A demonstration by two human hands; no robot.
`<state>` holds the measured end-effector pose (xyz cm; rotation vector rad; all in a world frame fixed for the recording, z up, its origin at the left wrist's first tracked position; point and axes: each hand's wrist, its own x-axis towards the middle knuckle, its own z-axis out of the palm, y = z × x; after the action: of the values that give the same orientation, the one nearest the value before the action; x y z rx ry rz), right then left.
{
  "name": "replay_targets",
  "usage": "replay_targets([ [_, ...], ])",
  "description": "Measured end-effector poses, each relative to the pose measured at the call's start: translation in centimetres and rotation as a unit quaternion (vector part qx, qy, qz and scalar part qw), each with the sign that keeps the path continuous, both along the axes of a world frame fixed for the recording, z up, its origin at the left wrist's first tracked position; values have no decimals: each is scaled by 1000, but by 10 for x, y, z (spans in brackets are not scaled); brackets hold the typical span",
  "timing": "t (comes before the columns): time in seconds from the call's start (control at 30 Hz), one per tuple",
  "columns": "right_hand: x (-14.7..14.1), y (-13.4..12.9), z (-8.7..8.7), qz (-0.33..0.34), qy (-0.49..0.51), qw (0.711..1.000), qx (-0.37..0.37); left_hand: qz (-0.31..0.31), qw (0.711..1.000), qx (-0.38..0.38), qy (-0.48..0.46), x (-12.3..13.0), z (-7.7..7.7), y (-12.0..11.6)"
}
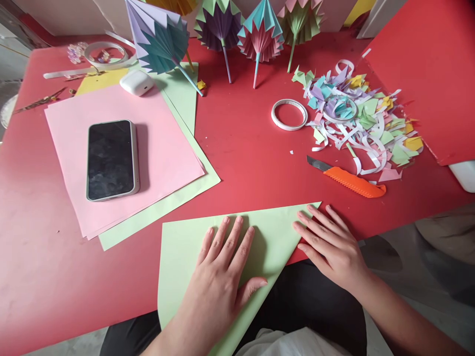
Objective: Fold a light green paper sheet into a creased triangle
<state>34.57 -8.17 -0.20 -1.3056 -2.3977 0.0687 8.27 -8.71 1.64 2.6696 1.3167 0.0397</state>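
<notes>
A light green paper sheet with a slanting right edge lies at the front of the red table, its lower part reaching past the table edge over my lap. My left hand rests flat on the middle of it, fingers spread. At the sheet's pointed right corner, my right hand lies with fingers stretched out, the fingertips touching the paper. To the upper right of that corner is an orange cutter with its blade out.
On the left, a phone and a white earbud case lie on pink sheets. Folded paper umbrellas stand at the back. A tape roll sits beside a heap of paper scraps. A red board is at right.
</notes>
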Motion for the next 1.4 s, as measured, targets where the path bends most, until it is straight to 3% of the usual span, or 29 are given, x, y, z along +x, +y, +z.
replay_targets([
  [0.83,-2,2,4,-9,-5,1000,-16,7,1000,26,-13,2,-1,2],
  [1.07,16,11,7,17,-30,997,-68,8,999,34,-27,4,-3,3],
  [1.4,22,16,8,29,-57,996,-69,12,999,43,-29,4,-4,2],
])
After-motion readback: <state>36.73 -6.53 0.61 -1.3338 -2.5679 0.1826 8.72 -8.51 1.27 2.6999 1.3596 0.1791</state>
